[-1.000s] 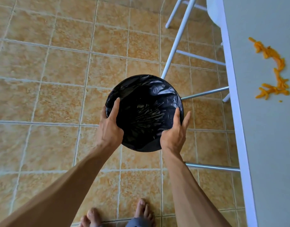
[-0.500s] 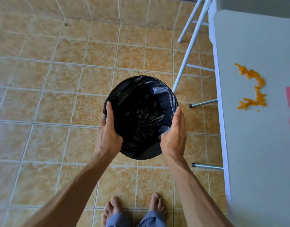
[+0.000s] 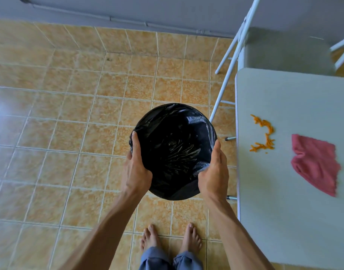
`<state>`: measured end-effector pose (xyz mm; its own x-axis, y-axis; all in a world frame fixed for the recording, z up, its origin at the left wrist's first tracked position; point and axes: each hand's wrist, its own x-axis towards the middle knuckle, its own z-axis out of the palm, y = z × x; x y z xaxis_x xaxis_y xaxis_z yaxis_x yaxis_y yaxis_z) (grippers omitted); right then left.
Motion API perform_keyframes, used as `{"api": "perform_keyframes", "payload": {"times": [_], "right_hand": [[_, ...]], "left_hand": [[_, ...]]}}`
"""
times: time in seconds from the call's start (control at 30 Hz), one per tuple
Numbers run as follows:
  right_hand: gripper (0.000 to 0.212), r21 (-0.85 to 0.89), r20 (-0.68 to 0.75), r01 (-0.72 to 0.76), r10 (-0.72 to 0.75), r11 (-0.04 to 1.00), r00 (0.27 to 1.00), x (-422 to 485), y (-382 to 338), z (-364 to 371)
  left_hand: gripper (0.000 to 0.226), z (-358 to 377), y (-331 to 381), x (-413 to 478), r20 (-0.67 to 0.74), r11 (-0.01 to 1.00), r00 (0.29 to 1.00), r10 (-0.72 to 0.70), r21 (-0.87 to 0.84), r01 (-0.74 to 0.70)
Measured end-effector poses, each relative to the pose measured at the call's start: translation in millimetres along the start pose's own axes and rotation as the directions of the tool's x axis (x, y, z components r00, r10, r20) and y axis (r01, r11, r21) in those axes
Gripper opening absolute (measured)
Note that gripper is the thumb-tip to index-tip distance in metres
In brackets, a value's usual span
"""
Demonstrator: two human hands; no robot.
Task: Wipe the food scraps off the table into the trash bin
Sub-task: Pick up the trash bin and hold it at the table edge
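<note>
I see left hand (image 3: 137, 170) and right hand (image 3: 214, 172) clasping the bin (image 3: 173, 145) rim, bin beside the worktop (image 3: 284, 211) edge | scraps (image 3: 263, 134) near that edge, cloth (image 3: 315, 164) beyond | risk: a gap under the edge would let wiped scraps fall to the floor (image 3: 70, 152); liner (image 3: 196, 121) may slip.

Bare forearms (image 3: 108, 227), bare left hand (image 3: 137, 172) and right hand (image 3: 214, 172), bare feet (image 3: 150, 239), blue-grey trouser legs (image 3: 153, 259) bunched at ankles

Bright soft daylight, wide-angle edge bending, slight motion blur, faint shadows
</note>
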<state>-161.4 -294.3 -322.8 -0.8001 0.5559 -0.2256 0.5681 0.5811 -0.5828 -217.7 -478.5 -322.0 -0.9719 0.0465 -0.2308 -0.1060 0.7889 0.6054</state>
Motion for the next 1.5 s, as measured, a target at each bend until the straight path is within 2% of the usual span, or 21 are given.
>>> {"api": "perform_keyframes", "payload": {"times": [0.23, 0.37, 0.53, 0.97, 1.13, 1.3, 1.5], "right_hand": [[0.091, 0.005, -0.032, -0.012, 0.012, 1.0, 0.999, -4.9, -7.4, -20.5], [0.089, 0.035, -0.056, -0.01, 0.012, 0.999, 0.998, -8.1, -4.3, -22.8], [0.087, 0.062, -0.089, -0.02, 0.026, 0.998, 0.996, -12.0, 2.7, -21.2], [0.082, 0.106, -0.056, -0.038, 0.044, 0.994, 0.997, -6.0, 14.9, -33.7], [0.067, 0.042, 0.06, 0.003, -0.006, 0.999, 0.998, 2.3, 20.2, -45.1], [0.056, -0.059, 0.017, 0.066, -0.065, 0.996, 0.998, 21.7, 42.9, -80.0], [0.051, -0.209, -0.039, 0.21, -0.222, 0.955, 0.974, 52.7, 98.6, -119.7]], "left_hand": [[0.099, -10.5, 24.7, -3.3, 0.008, 0.997, 0.998, -0.066, 0.043, 0.066], [0.098, -0.4, 30.9, -3.2, 0.0, 0.995, 0.995, -0.102, 0.008, 0.102], [0.091, 11.1, 23.2, -6.3, -0.059, 0.998, 0.996, -0.065, -0.028, 0.063], [0.102, 9.2, 30.0, -2.4, -0.061, 0.997, 0.996, -0.063, -0.055, 0.059], [0.106, 6.6, 19.7, 3.6, -0.1, 0.992, 0.989, -0.112, -0.066, 0.106], [0.1, 19.2, 15.0, 7.4, -0.113, 0.998, 0.991, -0.065, 0.003, 0.066], [0.104, 51.7, 20.1, 8.2, -0.074, 0.989, 0.989, -0.129, 0.059, 0.134]]}}
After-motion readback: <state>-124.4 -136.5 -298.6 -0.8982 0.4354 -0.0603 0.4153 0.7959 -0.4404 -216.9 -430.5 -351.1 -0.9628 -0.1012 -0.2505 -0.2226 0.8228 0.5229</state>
